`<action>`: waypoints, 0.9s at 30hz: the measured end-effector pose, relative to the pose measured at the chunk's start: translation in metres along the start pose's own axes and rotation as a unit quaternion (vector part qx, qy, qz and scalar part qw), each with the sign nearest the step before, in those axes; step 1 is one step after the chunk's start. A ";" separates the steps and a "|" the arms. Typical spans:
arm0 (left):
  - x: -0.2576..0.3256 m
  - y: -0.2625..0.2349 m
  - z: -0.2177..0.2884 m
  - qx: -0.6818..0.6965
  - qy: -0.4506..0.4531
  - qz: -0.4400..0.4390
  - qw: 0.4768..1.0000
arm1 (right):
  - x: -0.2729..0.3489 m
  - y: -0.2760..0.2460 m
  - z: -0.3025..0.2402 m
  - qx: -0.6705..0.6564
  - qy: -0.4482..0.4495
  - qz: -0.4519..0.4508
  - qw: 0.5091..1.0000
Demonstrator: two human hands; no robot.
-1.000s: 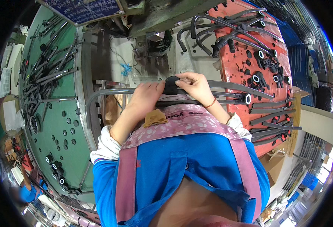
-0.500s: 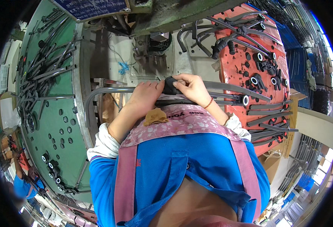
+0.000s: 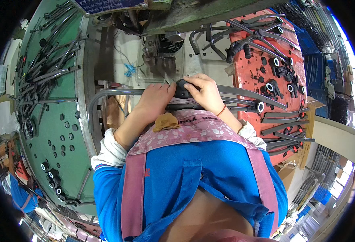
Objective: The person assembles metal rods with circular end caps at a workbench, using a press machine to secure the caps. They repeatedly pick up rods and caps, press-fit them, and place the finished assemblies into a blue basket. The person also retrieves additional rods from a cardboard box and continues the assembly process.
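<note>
Across my lap lies a dark grey metal tube frame (image 3: 115, 92), bent downward at its left end, with a flat grey bar (image 3: 246, 93) running off to the right. A rounded black plastic joint (image 3: 181, 89) sits at its middle. My left hand (image 3: 157, 99) is closed round the tube just left of this joint, fingertips against its side. With thumb and bent fingers, my right hand (image 3: 205, 92) grips the joint from the right. A thin pointed piece shows by the left fingertips, too small to name. The palms hide part of the frame.
On the left, a green table (image 3: 66, 117) holds piled dark tubes (image 3: 50, 76) and several black caps (image 3: 67, 125). A red-covered table (image 3: 246, 74) on the right bears tube frames, white-ringed black joints and grey bars. A machine with a green beam (image 3: 197, 18) stands ahead.
Both hands keep their hold on the frame and joint. My right hand's fingers have shifted slightly left and up over the joint. The view has tilted a little.
</note>
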State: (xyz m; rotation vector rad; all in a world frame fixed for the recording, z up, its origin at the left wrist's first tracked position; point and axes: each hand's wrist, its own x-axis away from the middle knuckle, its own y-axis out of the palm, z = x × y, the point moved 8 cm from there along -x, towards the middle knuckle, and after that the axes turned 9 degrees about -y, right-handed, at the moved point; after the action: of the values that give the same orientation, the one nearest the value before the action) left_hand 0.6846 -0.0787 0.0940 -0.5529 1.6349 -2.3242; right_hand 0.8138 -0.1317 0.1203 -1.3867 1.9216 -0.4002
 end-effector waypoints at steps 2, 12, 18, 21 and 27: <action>0.001 -0.001 0.001 -0.005 0.002 0.008 1.000 | 0.000 -0.004 -0.005 0.048 -0.039 0.024 0.998; 0.002 -0.007 0.005 0.008 0.013 0.038 0.999 | 0.005 -0.007 0.009 0.009 0.064 0.014 0.998; 0.007 -0.001 0.007 -0.029 0.037 0.094 0.994 | 0.014 0.024 0.055 -0.290 0.228 -0.137 0.919; 0.011 -0.002 0.011 -0.060 0.049 0.125 0.989 | 0.012 0.028 0.057 -0.323 0.212 -0.148 0.910; 0.011 -0.002 0.011 -0.010 0.047 0.086 0.995 | 0.010 0.016 0.045 -0.228 0.174 -0.132 0.949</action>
State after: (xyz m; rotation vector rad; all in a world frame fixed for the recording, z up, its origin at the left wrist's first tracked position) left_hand 0.6793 -0.0921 0.1007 -0.2985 1.6756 -2.2414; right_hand 0.8328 -0.1283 0.0755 -1.9991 2.2116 -0.3564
